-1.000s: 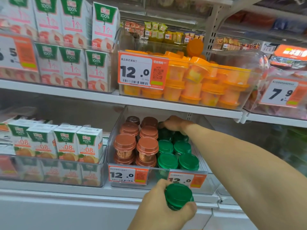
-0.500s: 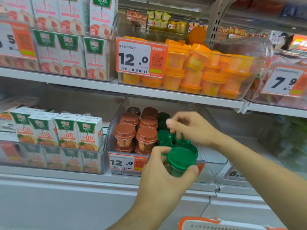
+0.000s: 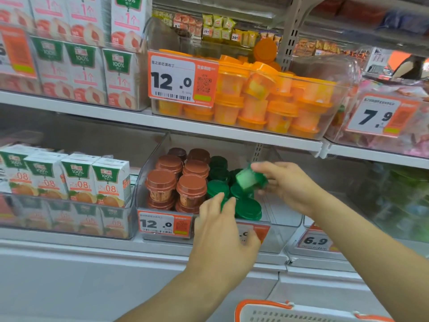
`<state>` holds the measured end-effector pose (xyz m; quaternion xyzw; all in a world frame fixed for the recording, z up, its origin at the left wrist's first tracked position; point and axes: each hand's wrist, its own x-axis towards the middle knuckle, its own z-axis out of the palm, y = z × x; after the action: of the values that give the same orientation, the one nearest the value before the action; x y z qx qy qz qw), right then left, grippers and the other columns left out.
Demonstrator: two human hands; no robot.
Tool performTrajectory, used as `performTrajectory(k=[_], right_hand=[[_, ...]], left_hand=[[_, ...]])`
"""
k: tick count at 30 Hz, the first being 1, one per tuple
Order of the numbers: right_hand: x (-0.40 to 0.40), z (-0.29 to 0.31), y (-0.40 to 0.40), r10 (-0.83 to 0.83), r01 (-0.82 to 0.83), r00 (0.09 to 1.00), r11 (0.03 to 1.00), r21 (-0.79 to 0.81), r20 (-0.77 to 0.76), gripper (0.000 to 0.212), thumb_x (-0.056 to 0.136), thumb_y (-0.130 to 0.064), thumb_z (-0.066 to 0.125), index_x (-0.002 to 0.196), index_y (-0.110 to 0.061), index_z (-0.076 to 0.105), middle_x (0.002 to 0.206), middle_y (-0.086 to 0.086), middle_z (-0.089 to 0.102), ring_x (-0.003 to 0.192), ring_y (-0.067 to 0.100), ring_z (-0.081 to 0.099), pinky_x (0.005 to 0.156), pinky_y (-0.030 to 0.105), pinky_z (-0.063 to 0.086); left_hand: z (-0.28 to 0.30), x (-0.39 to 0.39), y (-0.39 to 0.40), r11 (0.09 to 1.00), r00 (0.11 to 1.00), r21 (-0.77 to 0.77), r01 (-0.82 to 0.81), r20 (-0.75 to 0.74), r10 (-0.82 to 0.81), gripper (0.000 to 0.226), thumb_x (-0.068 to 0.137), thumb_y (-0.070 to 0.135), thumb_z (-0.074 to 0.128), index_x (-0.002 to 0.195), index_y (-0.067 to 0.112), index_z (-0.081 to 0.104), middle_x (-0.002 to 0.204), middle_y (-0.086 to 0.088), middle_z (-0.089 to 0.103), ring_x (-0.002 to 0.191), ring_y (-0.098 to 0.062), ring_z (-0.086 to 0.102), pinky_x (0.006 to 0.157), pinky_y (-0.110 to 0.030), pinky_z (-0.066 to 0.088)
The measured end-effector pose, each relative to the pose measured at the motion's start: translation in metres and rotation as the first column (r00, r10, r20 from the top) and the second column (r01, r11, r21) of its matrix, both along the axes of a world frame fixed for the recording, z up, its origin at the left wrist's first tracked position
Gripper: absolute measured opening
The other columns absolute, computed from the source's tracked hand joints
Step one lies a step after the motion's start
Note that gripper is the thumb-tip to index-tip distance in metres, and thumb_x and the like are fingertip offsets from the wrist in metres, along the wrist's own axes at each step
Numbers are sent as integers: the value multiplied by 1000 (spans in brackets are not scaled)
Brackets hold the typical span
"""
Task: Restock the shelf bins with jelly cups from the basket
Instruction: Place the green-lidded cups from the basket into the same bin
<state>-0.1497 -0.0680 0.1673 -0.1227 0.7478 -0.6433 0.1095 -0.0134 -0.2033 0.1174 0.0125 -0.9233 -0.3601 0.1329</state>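
Right hand (image 3: 286, 184) is over the clear lower bin (image 3: 151, 182), fingers curled round a green jelly cup (image 3: 249, 180) and holding it above the green stack. The cup is tipped well over: its pale body faces up and to the left, towards the camera, its dark green lid end sits down and to the right against the palm, so its axis runs slanted, nearer lying than upright. It is blurred, so the finer grip is hard to read.

Left hand (image 3: 222, 226) is at the bin's front edge, back of the hand to the camera, fingers reaching in and over the front green cups (image 3: 248, 209). Its fingertips touch the lids there; whether they grip one, I cannot tell.

Inside the bin, brown-lidded cups (image 3: 176, 180) stand upright on the left side, stacked, lids up. The green ones fill the right side, also lids up, just beside the brown.

A price tag reading 12.0 (image 3: 156, 224) hangs on the bin front. Above, on the next shelf, a clear bin of orange cups (image 3: 267, 103) carries its own 12.0 tag, some cups tilted. Juice cartons (image 3: 76, 177) sit in the bin to the left. The white basket with orange rim (image 3: 267, 309) shows at the bottom edge.
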Motion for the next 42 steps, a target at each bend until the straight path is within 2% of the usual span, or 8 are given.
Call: performTrajectory(k=[4, 10, 15, 21, 25, 29, 38, 42], right_hand=[[-46, -13, -10, -265, 288, 956, 931, -226, 127, 31, 84, -14, 76, 112, -3, 69, 106, 14, 73, 99, 26, 70, 74, 34, 58], [-105, -23, -38, -439, 457, 877, 887, 58, -197, 32, 64, -33, 88, 86, -26, 66, 97, -3, 71, 94, 20, 68, 86, 40, 60], [-134, -34, -42, -282, 357, 932, 830, 429, -230, 60, 66, -42, 87, 113, -9, 70, 118, 3, 69, 101, 21, 66, 87, 31, 55], [-142, -50, -44, -259, 307, 952, 830, 465, -165, 68, 74, -48, 82, 127, -9, 64, 137, 7, 60, 117, 23, 61, 101, 34, 49], [-146, -51, -48, -244, 298, 955, 801, 519, -171, 38, 94, -41, 63, 110, -7, 67, 117, 11, 69, 92, 23, 67, 77, 32, 56], [-149, -52, -49, -204, 278, 960, 760, 588, -191, 33, 96, -33, 62, 114, -6, 69, 111, 12, 69, 99, 26, 67, 92, 43, 57], [-123, -26, -48, -136, 384, 905, 671, 634, -404, 37, 102, -36, 44, 123, -11, 60, 126, 19, 58, 115, 27, 56, 95, 30, 43], [-60, -5, -19, 19, 352, 842, 738, 575, -540, 28, 99, -23, 50, 86, -2, 63, 79, 12, 61, 79, 30, 56, 62, 28, 43]], left_hand=[[-9, -3, 0, 963, 981, -255, 88, 188, -40, 89, 96, 48, 48, 159, 15, -6, 165, 3, -16, 150, -17, -23, 122, -41, 0], [-17, -8, -1, 923, 960, -358, 140, 277, -39, 95, 95, 51, 49, 157, 14, -12, 163, -1, -25, 149, -21, -27, 122, -47, 0], [-18, -9, -2, 925, 958, -352, 145, 283, -42, 94, 96, 50, 49, 157, 15, -13, 163, 0, -26, 149, -20, -27, 122, -46, 0], [-22, -13, -3, 924, 955, -349, 155, 293, -49, 96, 95, 49, 51, 157, 18, -15, 162, 1, -28, 148, -19, -28, 122, -46, 0], [-23, -13, -4, 926, 956, -340, 161, 289, -61, 95, 95, 50, 50, 157, 19, -15, 162, 3, -28, 148, -18, -28, 123, -46, 4], [-22, -13, -2, 926, 957, -346, 153, 287, -51, 95, 95, 51, 50, 157, 18, -15, 162, 2, -28, 148, -18, -28, 123, -45, 3], [-23, -10, -5, 928, 967, -347, 137, 250, -50, 93, 95, 50, 49, 158, 19, -12, 163, 3, -25, 149, -17, -26, 122, -44, 1], [-18, -2, 11, 941, 992, -335, 55, 123, -14, 81, 95, 42, 49, 157, 21, 2, 163, 2, -16, 149, -18, -22, 122, -40, 0]])
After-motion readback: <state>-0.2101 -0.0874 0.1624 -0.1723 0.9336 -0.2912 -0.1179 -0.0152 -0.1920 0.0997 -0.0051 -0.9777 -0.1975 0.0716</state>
